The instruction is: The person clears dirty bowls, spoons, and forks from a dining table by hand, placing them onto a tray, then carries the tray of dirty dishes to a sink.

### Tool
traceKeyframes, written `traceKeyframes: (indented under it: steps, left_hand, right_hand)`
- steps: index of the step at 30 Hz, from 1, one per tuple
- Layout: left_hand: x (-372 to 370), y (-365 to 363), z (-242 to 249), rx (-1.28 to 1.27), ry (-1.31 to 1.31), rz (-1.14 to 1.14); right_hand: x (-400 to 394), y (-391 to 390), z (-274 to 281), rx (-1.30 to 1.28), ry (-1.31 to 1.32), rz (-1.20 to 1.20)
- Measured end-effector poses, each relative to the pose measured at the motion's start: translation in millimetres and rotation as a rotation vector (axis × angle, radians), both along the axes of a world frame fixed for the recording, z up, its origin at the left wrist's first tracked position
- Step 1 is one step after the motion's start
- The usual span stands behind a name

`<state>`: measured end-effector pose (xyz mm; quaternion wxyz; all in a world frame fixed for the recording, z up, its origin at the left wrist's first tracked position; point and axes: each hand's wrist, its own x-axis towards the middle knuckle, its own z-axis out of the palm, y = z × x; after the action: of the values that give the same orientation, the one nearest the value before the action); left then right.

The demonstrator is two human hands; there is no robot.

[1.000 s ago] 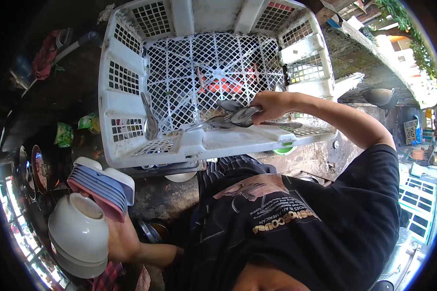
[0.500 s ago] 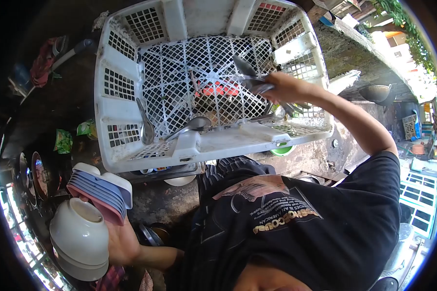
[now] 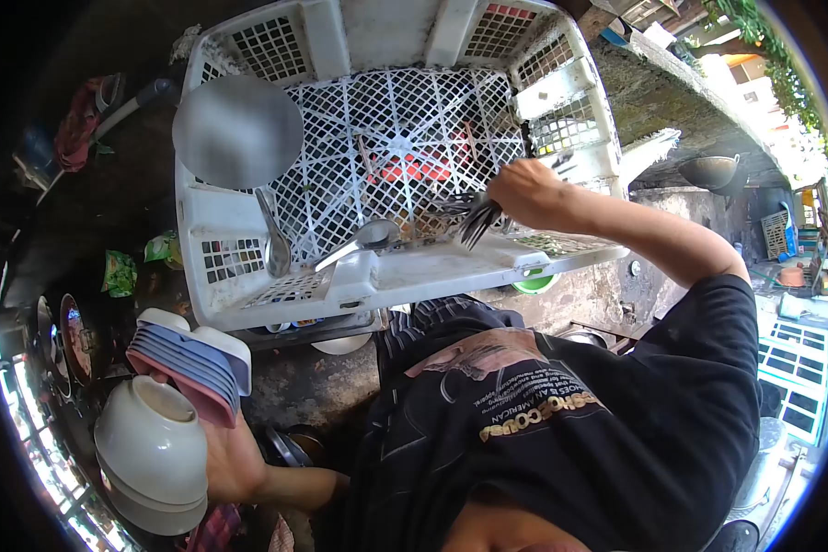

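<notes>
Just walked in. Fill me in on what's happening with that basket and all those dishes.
A person is bent over a white plastic lattice basket. One hand reaches into it and grips a bunch of metal cutlery just above the basket floor. Two spoons lie loose against the near wall. The other hand is down at the side, carrying stacked white bowls and a stack of blue and pink plates. A round grey blurred shape covers the basket's far corner; what it is cannot be told.

Right hand [image 3: 523,191] clenched, arm outstretched
</notes>
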<state>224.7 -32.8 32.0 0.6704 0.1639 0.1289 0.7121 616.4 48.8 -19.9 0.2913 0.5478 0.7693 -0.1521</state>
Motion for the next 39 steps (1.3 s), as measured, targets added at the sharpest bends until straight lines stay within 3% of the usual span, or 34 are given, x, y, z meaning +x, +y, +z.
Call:
traceKeyframes:
  steps: [3, 6, 9, 15, 18, 19, 22, 25, 27, 29, 31, 33, 37, 39]
  left_hand:
    - [-6, -3, -6, 0.03, 0.024, -0.004]
    - [-4, -3, -6, 0.049, 0.028, -0.038]
    - [-6, -9, -8, -0.046, 0.017, 0.071]
    - [-5, -1, -12, 0.165, 0.059, -0.077]
    - [12, -1, 8, -0.294, 0.221, 0.379]
    - [9, -4, 8, -0.283, 0.17, 0.366]
    - [1, -10, -1, -0.245, 0.016, 0.365]
    - [-2, -14, -7, 0.113, 0.042, 0.063]
    - [-2, -18, -1, -0.085, 0.077, 0.244]
    - [3, -19, 3, -0.311, 0.089, 0.479]
    - [-16, -29, -19, -0.169, 0.603, 0.44]
    - [-20, -33, -23, -0.131, 0.934, 0.447]
    - [-6, -34, -14, -0.212, 1.345, 0.589]
    - [-5, -37, -11, -0.149, 1.005, 0.525]
  right_hand:
    - [-2, 14, -1, -0.064, -0.16, 0.115]
    - [2, 18, -5, -0.02, -0.139, 0.104]
    - [20, 18, -9, 0.046, -0.143, 0.216]
    - [41, 19, -17, 0.1, -0.077, 0.325]
    - [32, 26, 0, 0.092, -0.044, 0.246]
    - [24, 33, 12, 0.051, -0.058, 0.17]
    - [1, 58, 36, 0.001, 0.287, 0.048]
    - [-47, 70, 42, -0.177, 0.58, -0.304]
    - [-70, 73, 39, -0.235, 0.761, -0.294]
    - [-80, 78, 33, -0.107, 0.773, -0.03]
    - [-78, 87, 16, -0.067, 0.911, 0.208]
    - [-81, 97, 14, -0.186, 0.927, 0.192]
    - [-79, 118, -1, -0.292, 0.911, 0.137]
    - [-73, 120, -8, -0.252, 1.012, 0.071]
